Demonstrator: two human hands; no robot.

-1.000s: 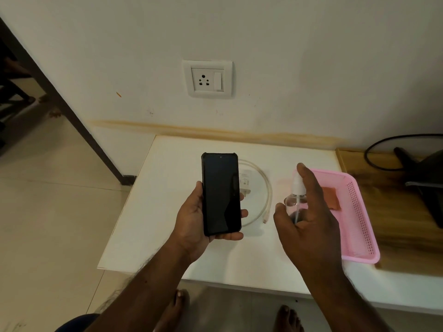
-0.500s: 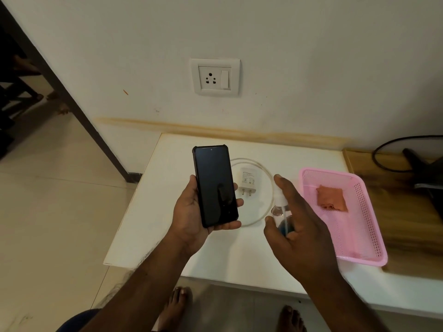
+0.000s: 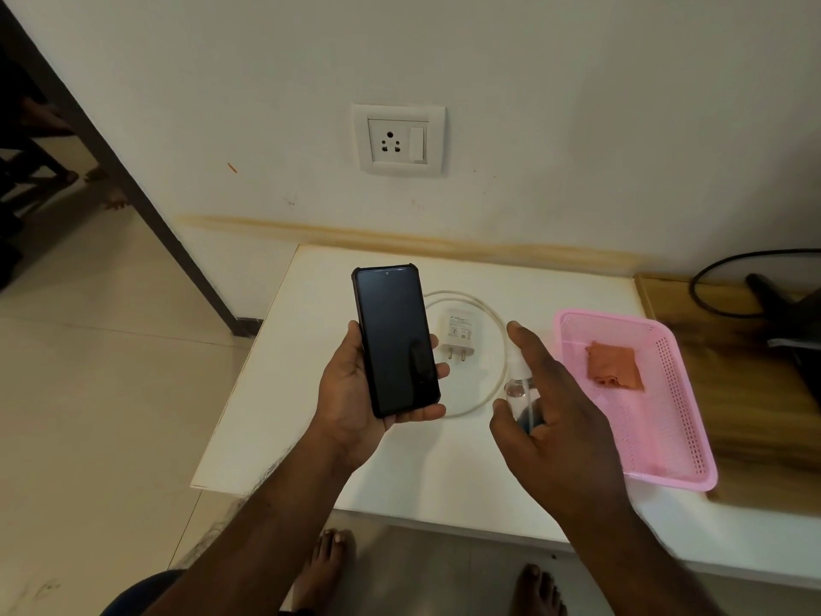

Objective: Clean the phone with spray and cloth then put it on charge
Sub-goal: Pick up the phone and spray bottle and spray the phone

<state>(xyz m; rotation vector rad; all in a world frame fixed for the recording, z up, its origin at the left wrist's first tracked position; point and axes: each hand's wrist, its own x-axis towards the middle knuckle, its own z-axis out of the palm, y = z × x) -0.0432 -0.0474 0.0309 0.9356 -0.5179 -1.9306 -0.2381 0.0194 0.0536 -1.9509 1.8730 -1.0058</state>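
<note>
We are at the spraying step: our left hand (image 3: 355,402) grips the phone (image 3: 396,342) above the table (image 3: 275,393), our right hand (image 3: 559,420) clasps the spray bottle (image 3: 520,389), forefinger on its nozzle. Next, we judge, comes pressing, then the cloth (image 3: 614,365).

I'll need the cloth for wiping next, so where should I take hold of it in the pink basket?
Pinch the folded cloth from above at its rumpled near edge. It lies flat on the floor of the pink basket, whose walls probably block a sideways reach.
</note>
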